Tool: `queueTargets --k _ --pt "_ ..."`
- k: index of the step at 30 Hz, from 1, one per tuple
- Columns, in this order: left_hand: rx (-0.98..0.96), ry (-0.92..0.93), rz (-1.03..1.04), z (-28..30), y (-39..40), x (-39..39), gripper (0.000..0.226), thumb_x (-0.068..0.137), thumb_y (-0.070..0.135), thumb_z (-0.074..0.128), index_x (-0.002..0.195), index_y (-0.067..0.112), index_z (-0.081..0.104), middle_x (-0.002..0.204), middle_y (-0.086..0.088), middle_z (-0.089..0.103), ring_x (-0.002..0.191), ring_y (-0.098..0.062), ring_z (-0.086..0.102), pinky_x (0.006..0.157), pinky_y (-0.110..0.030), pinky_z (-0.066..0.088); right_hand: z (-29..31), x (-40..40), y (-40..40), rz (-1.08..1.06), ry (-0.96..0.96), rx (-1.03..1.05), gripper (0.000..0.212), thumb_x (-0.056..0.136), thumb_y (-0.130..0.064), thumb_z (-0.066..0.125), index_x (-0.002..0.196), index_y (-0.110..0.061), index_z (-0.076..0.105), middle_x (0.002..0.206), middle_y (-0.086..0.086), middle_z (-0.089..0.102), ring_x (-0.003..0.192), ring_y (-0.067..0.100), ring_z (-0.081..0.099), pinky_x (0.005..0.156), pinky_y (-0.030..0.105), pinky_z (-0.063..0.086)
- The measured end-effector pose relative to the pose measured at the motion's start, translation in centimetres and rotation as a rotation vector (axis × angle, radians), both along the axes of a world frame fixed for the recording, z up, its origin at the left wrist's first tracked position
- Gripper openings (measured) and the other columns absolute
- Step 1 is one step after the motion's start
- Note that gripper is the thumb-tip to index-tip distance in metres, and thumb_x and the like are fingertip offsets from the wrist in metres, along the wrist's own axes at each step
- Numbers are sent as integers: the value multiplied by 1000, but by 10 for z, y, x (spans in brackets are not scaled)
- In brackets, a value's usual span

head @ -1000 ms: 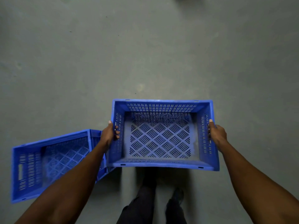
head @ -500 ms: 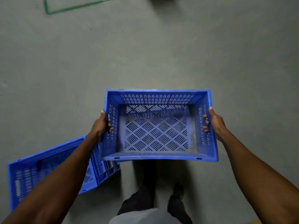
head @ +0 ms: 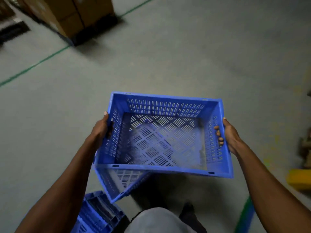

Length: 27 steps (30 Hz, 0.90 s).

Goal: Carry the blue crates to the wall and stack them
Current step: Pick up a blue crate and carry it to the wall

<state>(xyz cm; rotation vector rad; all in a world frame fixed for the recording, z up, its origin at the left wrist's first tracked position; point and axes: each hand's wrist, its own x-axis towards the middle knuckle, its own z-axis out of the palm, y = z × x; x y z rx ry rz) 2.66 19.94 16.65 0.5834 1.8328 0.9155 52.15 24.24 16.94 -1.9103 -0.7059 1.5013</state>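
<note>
I hold an empty blue slotted crate (head: 161, 105) in the air in front of my waist, its open top facing me. My left hand (head: 101, 128) grips the handle slot in its left wall and my right hand (head: 230, 135) grips the slot in its right wall, fingers hooked inside. On the floor below it a second blue crate (head: 117, 184) is partly hidden by the held one. A third blue crate (head: 97, 214) lies at the bottom left beside my left forearm.
Stacked cardboard boxes on a dark pallet (head: 72, 14) stand at the far left. A green floor line (head: 37, 63) runs diagonally past them. A yellow object (head: 299, 179) sits at the right edge, another green line (head: 244, 214) near my feet. Grey concrete floor ahead.
The view has swung and blurred as I turn with the crate. The floor crate shifted from my left to under the held crate; boxes and a third crate came into sight.
</note>
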Motion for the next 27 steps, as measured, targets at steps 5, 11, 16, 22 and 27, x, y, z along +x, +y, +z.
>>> queueTargets --k 5,11,16,22,27 --pt "41 15 -316 28 48 118 67 98 69 34 80 9 58 59 -8 47 44 -21 37 47 -30 31 24 111 -99 -274 -4 17 56 99 -64 33 87 -13 54 61 1 40 41 15 26 41 23 24" --pt "83 -37 -678 47 50 292 65 97 70 37 81 10 57 59 -5 47 42 -18 37 44 -26 32 42 225 -258 -655 33 57 56 100 -62 34 83 -13 54 60 2 41 40 16 26 40 22 24" --pt "82 -107 -982 66 0 436 63 95 71 42 80 11 56 58 0 48 42 -14 37 40 -24 34 62 290 -412 -916 38 120 53 100 -59 34 81 -14 53 60 2 41 33 13 26 38 19 23" --pt "88 -122 -1293 85 -95 602 60 98 66 38 80 11 54 56 0 47 38 -13 38 37 -23 35 74 333 -592 -1199 5 172 50 103 -56 32 83 -15 51 63 2 41 32 11 28 34 18 26" --pt "77 -150 -1507 91 -180 724 58 99 65 38 84 12 55 58 0 46 39 -13 36 39 -23 33 77 355 -715 -1396 15 206 51 103 -58 31 83 -15 50 62 3 42 30 11 30 33 15 26"
